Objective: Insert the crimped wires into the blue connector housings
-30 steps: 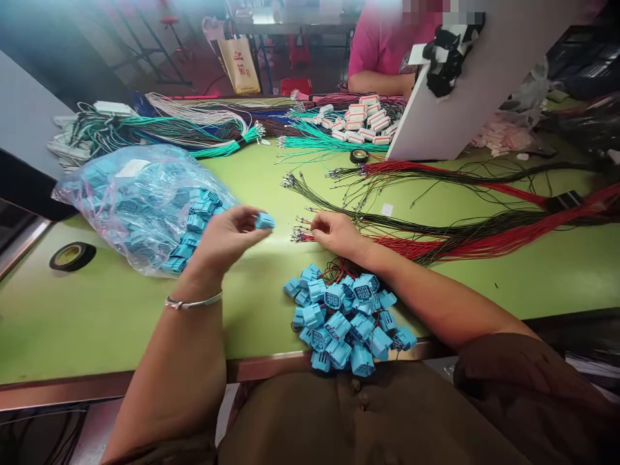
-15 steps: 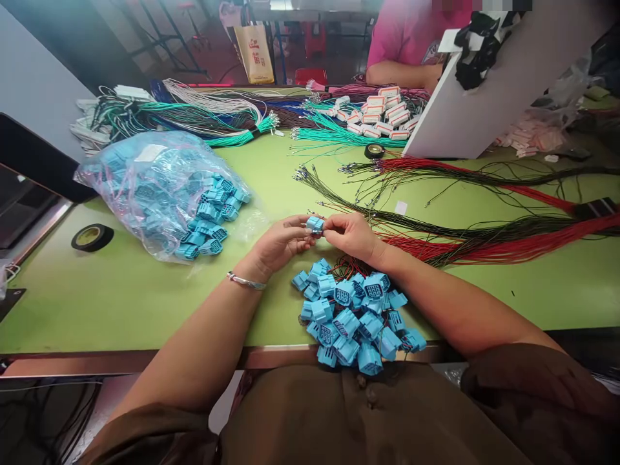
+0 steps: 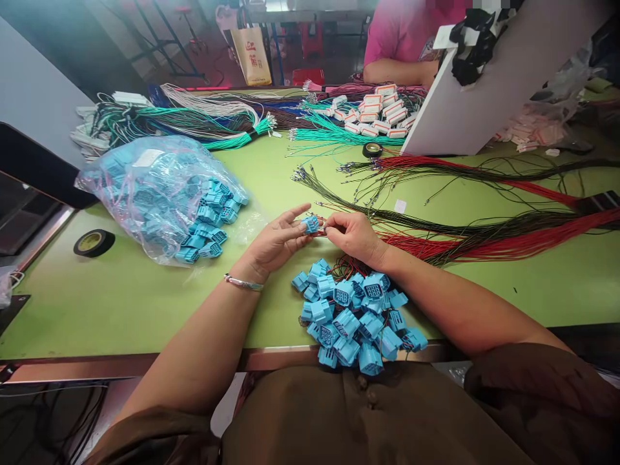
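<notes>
Between thumb and fingers, my left hand (image 3: 278,244) holds a light blue connector housing (image 3: 310,224), its face with holes partly showing. Just to the right, my right hand (image 3: 356,240) is closed in a pinch on a thin wire beside the housing; its fingers hide most of the wire. Below both hands lies a pile of blue connector housings (image 3: 346,323), several with red and black wires coming out of them. Bundles of red wires (image 3: 426,247) and black wires (image 3: 349,205) with metal terminals at their ends stretch to the right.
A clear plastic bag (image 3: 150,187) of blue housings lies open on the left, near a roll of black tape (image 3: 94,243). White connectors (image 3: 382,113) and green wires (image 3: 232,140) lie at the back. A white panel (image 3: 450,110) stands at right; a person in pink (image 3: 402,39) sits beyond.
The blue housing has turned in my left hand, so its holed face shows more. My left index finger has lifted away from it. My right hand remains pinched close by.
</notes>
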The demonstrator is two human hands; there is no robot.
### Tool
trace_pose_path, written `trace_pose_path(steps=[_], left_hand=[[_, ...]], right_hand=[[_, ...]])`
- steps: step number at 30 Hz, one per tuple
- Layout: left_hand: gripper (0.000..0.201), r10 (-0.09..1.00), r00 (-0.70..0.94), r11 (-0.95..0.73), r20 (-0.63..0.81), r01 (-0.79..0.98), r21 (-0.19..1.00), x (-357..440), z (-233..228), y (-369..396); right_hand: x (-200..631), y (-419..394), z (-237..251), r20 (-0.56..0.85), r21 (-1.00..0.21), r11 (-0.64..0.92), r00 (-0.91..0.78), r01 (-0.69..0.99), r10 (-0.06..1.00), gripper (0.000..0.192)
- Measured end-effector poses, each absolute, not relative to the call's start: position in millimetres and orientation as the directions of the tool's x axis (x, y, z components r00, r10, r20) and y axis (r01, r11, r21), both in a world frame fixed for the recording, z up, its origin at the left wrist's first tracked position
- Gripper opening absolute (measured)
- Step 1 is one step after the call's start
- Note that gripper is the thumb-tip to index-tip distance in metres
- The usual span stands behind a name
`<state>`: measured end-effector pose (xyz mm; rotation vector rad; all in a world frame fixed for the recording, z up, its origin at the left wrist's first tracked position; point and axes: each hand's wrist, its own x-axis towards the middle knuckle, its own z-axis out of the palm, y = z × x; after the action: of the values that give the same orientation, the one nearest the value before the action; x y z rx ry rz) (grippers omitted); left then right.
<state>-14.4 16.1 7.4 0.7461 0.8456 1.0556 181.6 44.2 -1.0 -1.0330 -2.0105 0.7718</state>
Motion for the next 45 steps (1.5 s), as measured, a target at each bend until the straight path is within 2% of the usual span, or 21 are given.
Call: trace_pose_path(steps=[6, 12, 21, 26, 35, 38, 42, 45], left_hand=[[0.035, 0.946, 0.284, 0.275, -0.156, -0.446, 0.852, -14, 4, 16], [0.024, 0.955, 0.244, 0.27, -0.17, -0.472, 0.839, -15, -2, 18], [0.027, 0.947, 0.255, 0.295, -0.196, -0.448, 0.844, -17, -3, 17], [0.028, 0.956, 0.217, 0.276, -0.195, -0.455, 0.847, -14, -1, 17], [0.031, 0.955, 0.228, 0.263, -0.187, -0.375, 0.889, -13, 5, 14], [0.033, 0.965, 0.202, 0.231, -0.169, -0.346, 0.909, -9, 6, 13], [0.031, 0.962, 0.202, 0.25, -0.183, -0.39, 0.886, -4, 1, 13], [0.029, 0.96, 0.193, 0.27, -0.205, -0.431, 0.861, -3, -1, 14]], right_hand=[[182, 42, 2, 0.341, -0.713, 0.513, -0.403, 0.477, 0.849, 0.016], [184, 41, 4, 0.367, -0.64, 0.549, -0.414, 0.538, 0.833, 0.016], [187, 41, 7, 0.439, -0.253, 0.677, -0.542, 0.691, 0.717, 0.019], [188, 40, 9, 0.412, -0.162, 0.712, -0.609, 0.683, 0.678, 0.019], [188, 40, 11, 0.374, -0.167, 0.73, -0.643, 0.662, 0.669, 0.019], [186, 41, 10, 0.367, -0.206, 0.742, -0.653, 0.638, 0.663, 0.017], [184, 42, 8, 0.362, -0.362, 0.717, -0.619, 0.596, 0.697, 0.018], [186, 42, 5, 0.331, -0.567, 0.62, -0.538, 0.543, 0.775, 0.014]])
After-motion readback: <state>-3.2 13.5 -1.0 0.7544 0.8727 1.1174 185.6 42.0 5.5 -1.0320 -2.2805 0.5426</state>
